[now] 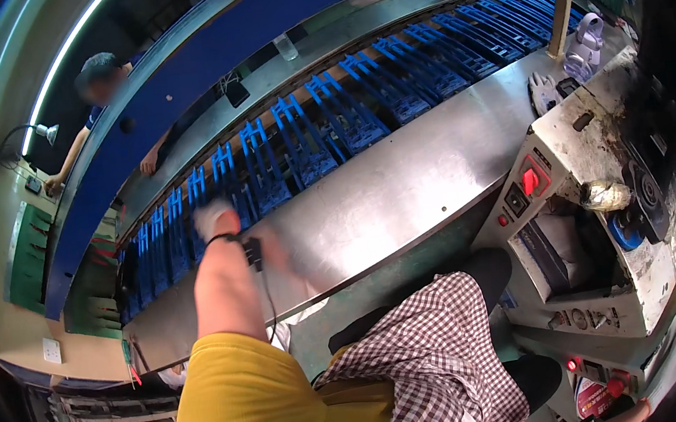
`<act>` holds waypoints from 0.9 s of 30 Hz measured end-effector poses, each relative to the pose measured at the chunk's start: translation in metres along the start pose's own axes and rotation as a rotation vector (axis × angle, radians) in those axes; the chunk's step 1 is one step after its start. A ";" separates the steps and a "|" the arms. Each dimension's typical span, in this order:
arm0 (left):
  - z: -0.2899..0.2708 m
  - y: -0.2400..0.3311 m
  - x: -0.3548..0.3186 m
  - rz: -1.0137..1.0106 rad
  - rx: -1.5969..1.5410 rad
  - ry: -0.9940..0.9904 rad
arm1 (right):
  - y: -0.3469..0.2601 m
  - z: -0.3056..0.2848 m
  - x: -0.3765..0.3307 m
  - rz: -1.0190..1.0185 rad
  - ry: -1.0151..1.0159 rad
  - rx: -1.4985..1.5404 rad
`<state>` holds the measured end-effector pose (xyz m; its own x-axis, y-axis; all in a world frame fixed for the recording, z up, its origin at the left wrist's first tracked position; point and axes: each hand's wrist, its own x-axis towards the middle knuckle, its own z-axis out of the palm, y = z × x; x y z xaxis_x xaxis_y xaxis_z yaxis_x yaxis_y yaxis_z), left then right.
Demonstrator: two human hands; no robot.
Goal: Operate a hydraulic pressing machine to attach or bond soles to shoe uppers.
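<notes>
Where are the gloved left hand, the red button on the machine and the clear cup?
left hand (213, 217), head view, back of the white glove.
red button (529, 181), head view, its red face.
clear cup (285, 47), head view, its side wall.

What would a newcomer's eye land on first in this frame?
First, the long row of blue plastic carriers curving across the upper middle, along a steel bench. The person's left hand, in a pale glove with a dark wrist strap, reaches to that row at left. At right stands a worn grey machine with a red button.
</notes>
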<state>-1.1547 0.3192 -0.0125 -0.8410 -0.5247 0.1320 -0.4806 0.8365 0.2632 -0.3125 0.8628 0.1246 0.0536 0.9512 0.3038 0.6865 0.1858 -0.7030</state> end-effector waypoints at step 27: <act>-0.009 0.282 -0.317 1.051 0.020 -0.078 | 0.006 0.019 0.003 -0.103 0.044 0.091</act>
<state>-1.0214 0.7202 0.0287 -0.8501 0.4773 0.2225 0.4963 0.8674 0.0356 -0.3221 0.8716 0.1095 0.0195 0.9148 0.4034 0.6214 0.3050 -0.7217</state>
